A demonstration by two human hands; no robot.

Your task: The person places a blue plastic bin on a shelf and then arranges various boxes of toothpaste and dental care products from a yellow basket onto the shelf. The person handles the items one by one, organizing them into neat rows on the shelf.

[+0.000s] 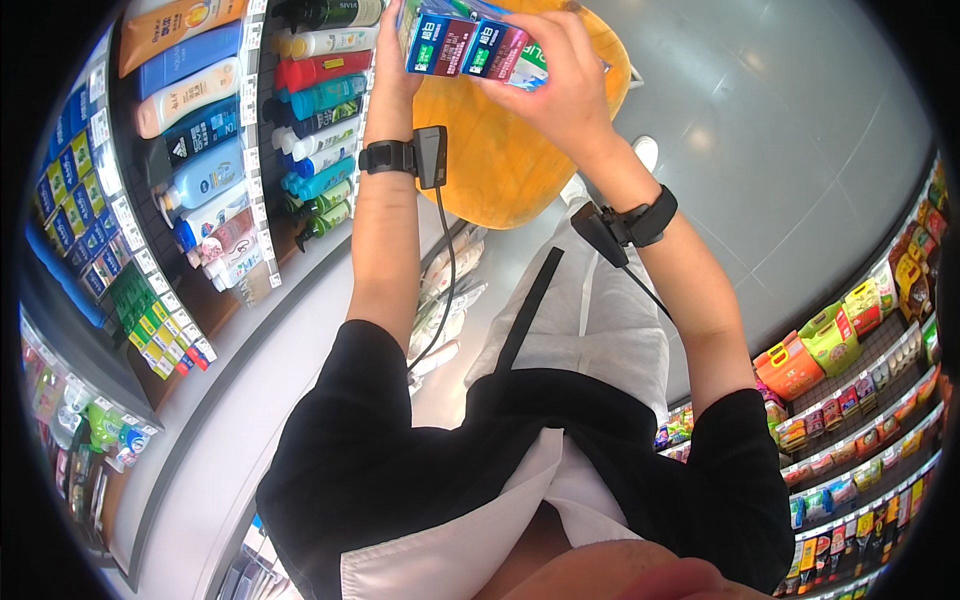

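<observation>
Two Darlie toothpaste boxes, one [436, 46] beside the other [491, 52], are held side by side at the top of the view, their blue and dark red end faces towards me. My left hand [395, 56] is at their left side, its fingers partly cut off by the picture's edge. Around the right side of the boxes curls my right hand [559, 71], thumb below and fingers above. More packaging with green and white print shows behind them. Beneath my hands stands a round yellow wooden stool or tabletop [495, 157].
Shelves at the left carry bottles and tubes, among them a blue pump bottle [206, 176], and small stacked boxes [161, 337]. Packaged snacks, such as an orange bag [787, 367], fill shelves at the lower right. A cable [452, 262] hangs from my left wrist device.
</observation>
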